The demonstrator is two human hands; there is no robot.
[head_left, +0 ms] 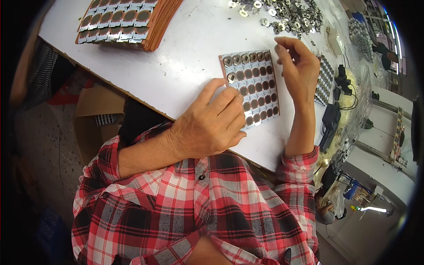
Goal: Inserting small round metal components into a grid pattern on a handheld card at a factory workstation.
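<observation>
Fingers (207,92) of my left hand (210,121) are bent and slightly parted, their tips over the left side of a flat board (257,79) and its lower left corner; I cannot tell whether they pinch anything. My right hand (300,66) is raised at the board's upper right, thumb and forefinger bent toward each other with their tips close together; whether something small is between them, I cannot tell.

The board lies on the white table (190,53), between my hands. Rows of dark round spots cover it, shiny metal pieces sit along its top row, and one more piece sits at the left of the second row.

Just past my right hand lies another spotted board (324,79), with a black cable (354,99) beyond it. Toward the far side, loose metal bits (304,20) are heaped on the table, near a small white box (336,42). Well apart, to the far left, stands a thick stack of boards (117,17) with orange-brown edges.
</observation>
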